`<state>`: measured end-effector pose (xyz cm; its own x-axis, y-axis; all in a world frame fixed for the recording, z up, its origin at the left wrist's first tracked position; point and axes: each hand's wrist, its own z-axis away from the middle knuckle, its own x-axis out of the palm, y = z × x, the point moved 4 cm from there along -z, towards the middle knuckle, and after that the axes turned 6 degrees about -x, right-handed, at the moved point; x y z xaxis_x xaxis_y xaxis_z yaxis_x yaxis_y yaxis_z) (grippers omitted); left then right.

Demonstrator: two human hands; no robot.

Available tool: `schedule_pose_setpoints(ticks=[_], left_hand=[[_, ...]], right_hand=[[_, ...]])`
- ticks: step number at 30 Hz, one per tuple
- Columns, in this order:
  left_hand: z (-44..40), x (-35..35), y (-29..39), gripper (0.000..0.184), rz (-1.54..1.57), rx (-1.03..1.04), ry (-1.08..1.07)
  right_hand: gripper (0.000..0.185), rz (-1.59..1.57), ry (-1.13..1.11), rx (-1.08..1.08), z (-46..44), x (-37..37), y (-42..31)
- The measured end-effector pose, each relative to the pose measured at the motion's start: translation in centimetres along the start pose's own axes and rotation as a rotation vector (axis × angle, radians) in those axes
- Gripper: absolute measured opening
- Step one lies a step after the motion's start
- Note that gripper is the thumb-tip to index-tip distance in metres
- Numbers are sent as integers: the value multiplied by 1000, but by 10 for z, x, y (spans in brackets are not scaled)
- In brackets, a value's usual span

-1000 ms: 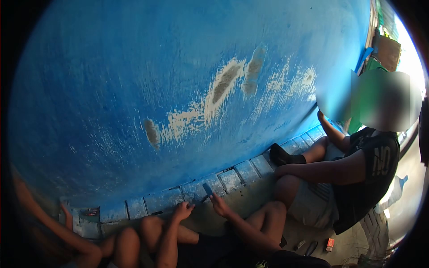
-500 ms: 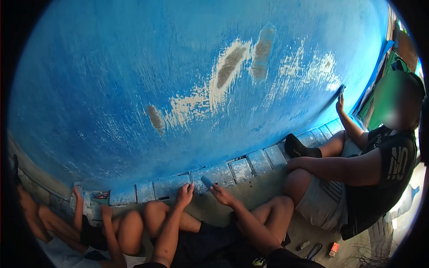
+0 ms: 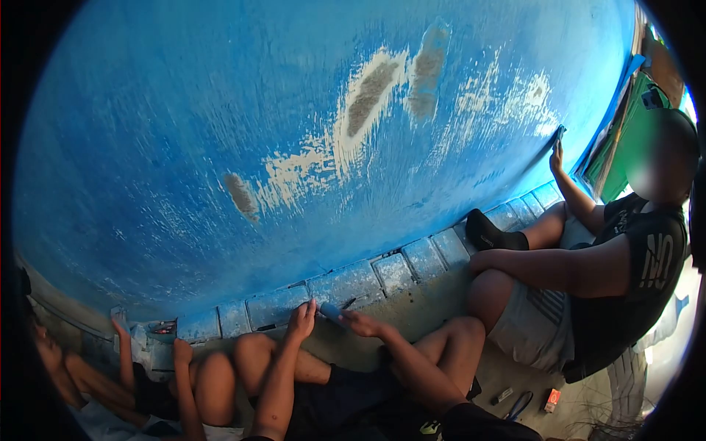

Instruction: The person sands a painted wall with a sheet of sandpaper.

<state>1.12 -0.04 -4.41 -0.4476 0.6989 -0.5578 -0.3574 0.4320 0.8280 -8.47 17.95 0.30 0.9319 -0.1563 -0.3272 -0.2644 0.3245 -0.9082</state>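
Observation:
In my right hand [image 3: 362,323] is a small blue-grey flat piece [image 3: 331,312], pinched between the fingers; it looks like folded sandpaper. Close beside its left end is my left hand [image 3: 301,321], fingers drawn together; whether they touch the piece or hold something small I cannot make out. Both hands are over my lap, in front of a ledge of grey blocks [image 3: 279,307]. Beyond it rises a blue wall [image 3: 184,147] with scraped white areas and rough grey patches [image 3: 371,98].
On the right, a seated person [image 3: 618,294] presses a dark sheet [image 3: 560,135] to the wall. Another person's legs and arms [image 3: 129,367] are at lower left, near a small container [image 3: 162,328]. A red-and-white box [image 3: 552,400] lies on the floor.
My right hand has moved slightly left and down, bringing the blue-grey piece beside my left hand. The view has shifted a little. The person on the right keeps a hand at the wall.

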Motion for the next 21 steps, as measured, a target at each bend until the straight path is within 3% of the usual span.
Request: schedule_pose_setpoints(ticks=[6,11,21], left_hand=[[1,-5,14,44,100,-91,-58],[3,-9,30,44,2,-5,-46],[-3,-5,23,43,-14,-82,-113]], right_hand=[[63,-48,-23,0,-4,-6,-2],[64,6,-15,26,-10,-2,11],[61,-11,-34,73,-15,-2,19]])
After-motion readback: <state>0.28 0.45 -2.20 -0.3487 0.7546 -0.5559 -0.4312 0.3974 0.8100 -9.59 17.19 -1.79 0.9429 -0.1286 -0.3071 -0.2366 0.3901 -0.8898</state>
